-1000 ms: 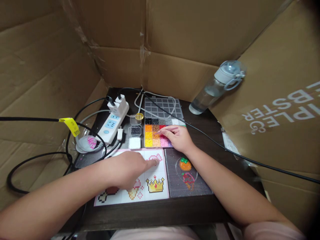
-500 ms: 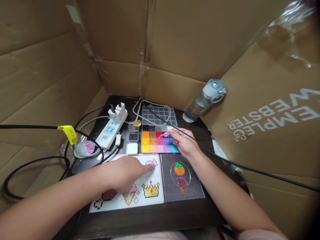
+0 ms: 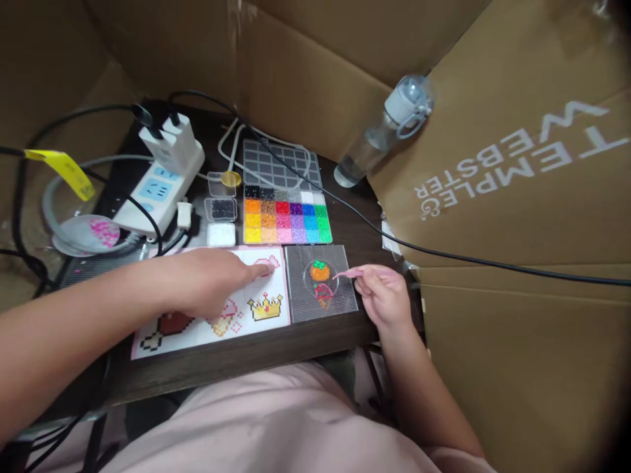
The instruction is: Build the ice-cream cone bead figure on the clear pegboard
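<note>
My left hand (image 3: 210, 279) rests on a printed pattern sheet (image 3: 200, 336), its index finger stretched out onto a pink candy picture; the other fingers are mostly hidden. Below that fingertip is a yellow crown picture (image 3: 266, 307). My right hand (image 3: 387, 299) grips pink tweezers (image 3: 351, 272) whose tip points left over the clear pegboard (image 3: 300, 310). On the pegboard sit an orange bead fruit with a green top (image 3: 320, 270) and a partly shaped red and brown bead figure (image 3: 324, 294). Whether the tip holds a bead is too small to tell.
Behind the sheet stands a bead box (image 3: 288, 220) sorted by colour, its lid (image 3: 280, 164) folded back. Small tubs of white (image 3: 221, 234) and black beads (image 3: 223, 209) adjoin it. A power strip (image 3: 158, 190), black cable (image 3: 355, 207) and water bottle (image 3: 367, 148) stand around, within cardboard walls.
My right hand has brought the tweezers from the bead box back to the right side of the pegboard. My left finger stays on the candy picture. The view has tilted downward.
</note>
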The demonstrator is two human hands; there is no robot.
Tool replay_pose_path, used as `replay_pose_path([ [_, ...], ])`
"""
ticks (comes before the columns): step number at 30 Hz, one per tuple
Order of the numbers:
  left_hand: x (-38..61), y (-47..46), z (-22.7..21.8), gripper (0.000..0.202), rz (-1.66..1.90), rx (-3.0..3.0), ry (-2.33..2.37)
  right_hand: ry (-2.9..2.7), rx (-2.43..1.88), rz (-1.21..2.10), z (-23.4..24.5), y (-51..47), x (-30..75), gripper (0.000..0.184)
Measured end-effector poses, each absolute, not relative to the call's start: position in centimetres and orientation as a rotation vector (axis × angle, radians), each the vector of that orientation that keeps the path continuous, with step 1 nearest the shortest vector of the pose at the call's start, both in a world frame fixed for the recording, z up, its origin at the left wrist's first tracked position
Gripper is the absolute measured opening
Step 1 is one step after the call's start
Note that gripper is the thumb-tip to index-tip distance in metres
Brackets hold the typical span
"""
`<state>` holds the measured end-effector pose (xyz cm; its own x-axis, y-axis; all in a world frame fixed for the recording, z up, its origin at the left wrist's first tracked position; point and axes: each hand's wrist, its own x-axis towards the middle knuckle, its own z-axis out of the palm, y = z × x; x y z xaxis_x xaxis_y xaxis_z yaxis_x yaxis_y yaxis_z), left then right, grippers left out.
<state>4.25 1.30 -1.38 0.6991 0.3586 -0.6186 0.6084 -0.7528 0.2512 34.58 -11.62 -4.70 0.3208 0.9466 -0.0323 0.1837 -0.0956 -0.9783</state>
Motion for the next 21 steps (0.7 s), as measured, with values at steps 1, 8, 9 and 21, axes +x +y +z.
replay_pose_path([
  [1, 4.3, 1.3, -1.5, 0.110, -0.767, 2.460, 0.755, -1.099, -1.561, 0.885, -5.0, -12.8, 34.7, 0.036],
  [8, 4.1, 1.4, -2.0, 0.107, -0.758, 2.473, 0.768, -1.277, -1.549, 0.805, -6.6, -16.8, 34.7, 0.024],
  [9, 4.1, 1.4, -2.1, 0.106, -0.761, 2.475, 0.764, -1.280, -1.532, 0.796, -6.8, -16.8, 34.6, 0.023],
  [21, 3.9, 1.6, -2.8, 0.108, -0.763, 2.497, 0.750, -1.386, -1.467, 0.724, -6.9, -16.7, 34.4, 0.017],
])
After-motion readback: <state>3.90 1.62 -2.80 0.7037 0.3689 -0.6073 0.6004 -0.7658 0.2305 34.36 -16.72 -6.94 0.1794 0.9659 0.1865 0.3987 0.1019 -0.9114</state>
